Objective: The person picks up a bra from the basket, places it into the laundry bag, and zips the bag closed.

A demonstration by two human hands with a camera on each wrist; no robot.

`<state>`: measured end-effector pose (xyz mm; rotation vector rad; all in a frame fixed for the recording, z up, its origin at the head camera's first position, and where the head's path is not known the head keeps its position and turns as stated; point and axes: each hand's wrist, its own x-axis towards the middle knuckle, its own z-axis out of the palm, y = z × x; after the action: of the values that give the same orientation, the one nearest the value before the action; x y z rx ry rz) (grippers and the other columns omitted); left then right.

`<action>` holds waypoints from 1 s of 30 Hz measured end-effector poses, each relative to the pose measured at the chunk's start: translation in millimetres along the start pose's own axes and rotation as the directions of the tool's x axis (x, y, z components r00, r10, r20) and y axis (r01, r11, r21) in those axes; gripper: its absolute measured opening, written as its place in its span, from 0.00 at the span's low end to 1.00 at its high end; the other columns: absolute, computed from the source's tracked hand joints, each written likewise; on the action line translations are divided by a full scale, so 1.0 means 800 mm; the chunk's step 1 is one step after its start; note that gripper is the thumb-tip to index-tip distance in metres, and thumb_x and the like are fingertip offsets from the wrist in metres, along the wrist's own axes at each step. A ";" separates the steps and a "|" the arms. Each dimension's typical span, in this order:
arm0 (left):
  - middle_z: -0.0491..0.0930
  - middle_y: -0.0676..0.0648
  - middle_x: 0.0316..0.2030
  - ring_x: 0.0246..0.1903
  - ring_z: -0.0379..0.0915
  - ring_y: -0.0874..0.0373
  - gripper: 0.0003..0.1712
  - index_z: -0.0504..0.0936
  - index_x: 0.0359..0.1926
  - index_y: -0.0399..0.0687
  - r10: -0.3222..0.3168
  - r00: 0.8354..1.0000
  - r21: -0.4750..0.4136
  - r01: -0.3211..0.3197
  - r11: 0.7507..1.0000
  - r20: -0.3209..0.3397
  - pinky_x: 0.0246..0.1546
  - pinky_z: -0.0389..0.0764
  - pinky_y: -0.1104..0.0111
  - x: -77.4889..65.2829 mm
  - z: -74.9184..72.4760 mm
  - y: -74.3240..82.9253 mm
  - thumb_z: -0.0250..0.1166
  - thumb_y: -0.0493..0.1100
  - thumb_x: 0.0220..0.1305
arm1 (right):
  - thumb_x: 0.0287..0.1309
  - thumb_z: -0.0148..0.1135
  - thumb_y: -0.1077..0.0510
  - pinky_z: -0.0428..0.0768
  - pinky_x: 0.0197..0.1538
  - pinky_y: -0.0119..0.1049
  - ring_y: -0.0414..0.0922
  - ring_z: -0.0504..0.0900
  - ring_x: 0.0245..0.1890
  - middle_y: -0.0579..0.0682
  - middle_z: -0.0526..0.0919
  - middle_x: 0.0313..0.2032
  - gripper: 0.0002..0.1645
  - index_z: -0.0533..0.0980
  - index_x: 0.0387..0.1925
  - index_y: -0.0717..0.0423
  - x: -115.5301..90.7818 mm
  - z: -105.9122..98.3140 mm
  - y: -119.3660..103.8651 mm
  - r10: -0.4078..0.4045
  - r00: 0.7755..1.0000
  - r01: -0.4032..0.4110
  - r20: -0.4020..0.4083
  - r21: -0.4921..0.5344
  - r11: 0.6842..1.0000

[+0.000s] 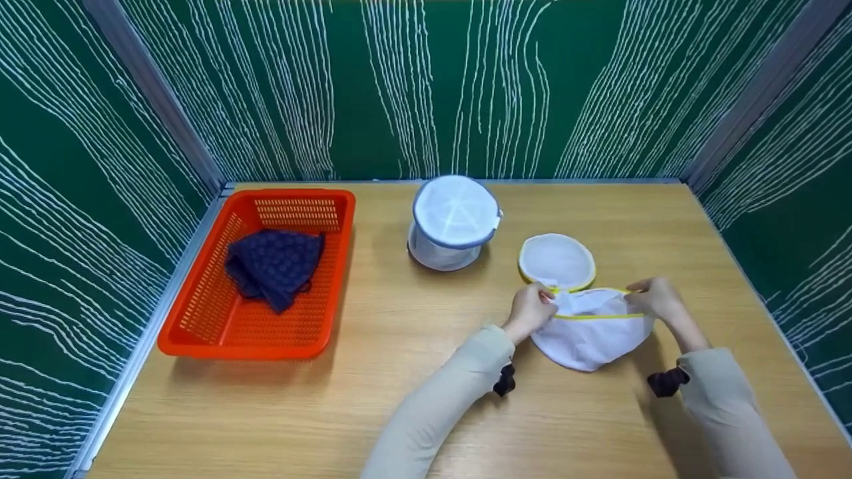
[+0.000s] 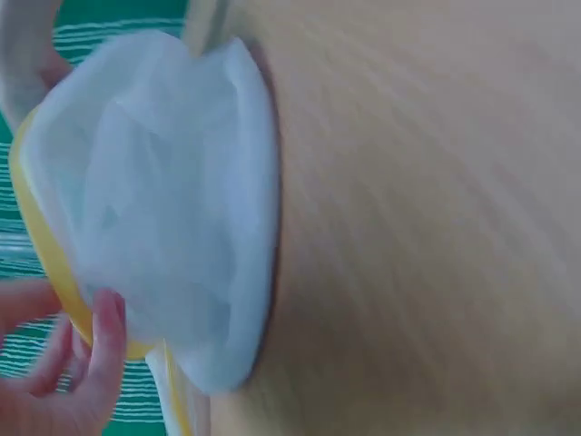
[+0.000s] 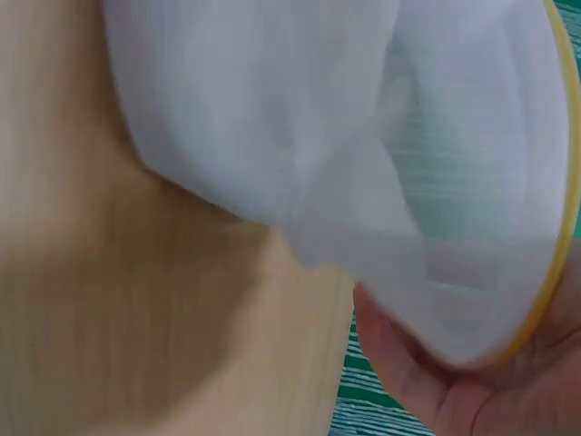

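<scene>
In the head view, the white bag (image 1: 591,342) sits at four o'clock on the table (image 1: 306,412), its yellow-edged mouth facing up. The left hand (image 1: 530,311) pinches its rim at ten o'clock; the right hand (image 1: 660,299) grips it at two. Its round lid (image 1: 557,261) lies at eleven. From the bag, a blue-rimmed bag (image 1: 456,209) stands at ten o'clock; a red basket (image 1: 243,350) holding dark cloth (image 1: 273,263) is at nine.

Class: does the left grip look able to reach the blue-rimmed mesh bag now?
Probably yes: bare tabletop lies between the left grip and the blue-rimmed mesh bag, though it must likely release the yellow-rimmed white bag first.
</scene>
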<state>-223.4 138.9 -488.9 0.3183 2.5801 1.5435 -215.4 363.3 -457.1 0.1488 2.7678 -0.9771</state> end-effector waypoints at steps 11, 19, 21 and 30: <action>0.80 0.40 0.29 0.25 0.77 0.55 0.10 0.79 0.35 0.32 -0.426 0.857 -0.625 0.506 0.595 0.289 0.30 0.79 0.68 0.030 -0.005 -0.096 0.62 0.27 0.47 | 0.54 0.56 0.56 0.75 0.32 0.23 0.30 0.77 0.26 0.38 0.78 0.26 0.24 0.71 0.45 0.73 -0.032 0.028 -0.031 0.063 0.997 -0.077 0.048 0.398 0.914; 0.79 0.41 0.36 0.28 0.75 0.57 0.18 0.75 0.48 0.35 -0.412 0.846 -0.521 0.533 0.666 0.338 0.36 0.78 0.66 -0.059 -0.120 -0.003 0.54 0.27 0.54 | 0.53 0.57 0.63 0.76 0.34 0.26 0.34 0.77 0.31 0.40 0.80 0.29 0.07 0.78 0.30 0.48 -0.052 0.039 -0.050 -0.046 0.970 -0.136 0.239 0.689 0.712; 0.79 0.42 0.36 0.27 0.74 0.57 0.18 0.75 0.48 0.35 -0.385 0.862 -0.532 0.507 0.678 0.330 0.35 0.78 0.66 -0.071 -0.137 0.005 0.54 0.27 0.54 | 0.53 0.57 0.62 0.77 0.35 0.27 0.35 0.78 0.31 0.41 0.80 0.29 0.06 0.78 0.31 0.49 -0.054 0.043 -0.056 -0.071 0.958 -0.144 0.276 0.682 0.717; 0.74 0.44 0.39 0.22 0.72 0.59 0.18 0.74 0.48 0.35 -0.303 0.926 -0.605 0.376 0.701 0.224 0.27 0.78 0.68 -0.089 -0.171 -0.029 0.56 0.28 0.54 | 0.58 0.52 0.61 0.76 0.35 0.27 0.35 0.77 0.32 0.41 0.80 0.31 0.09 0.77 0.32 0.46 -0.059 0.079 -0.088 -0.189 0.913 -0.167 0.362 0.755 0.634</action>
<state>-185.8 -6.1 -445.1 -0.1460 1.7266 2.0414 -171.1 268.0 -451.6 0.0342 1.7921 -1.9024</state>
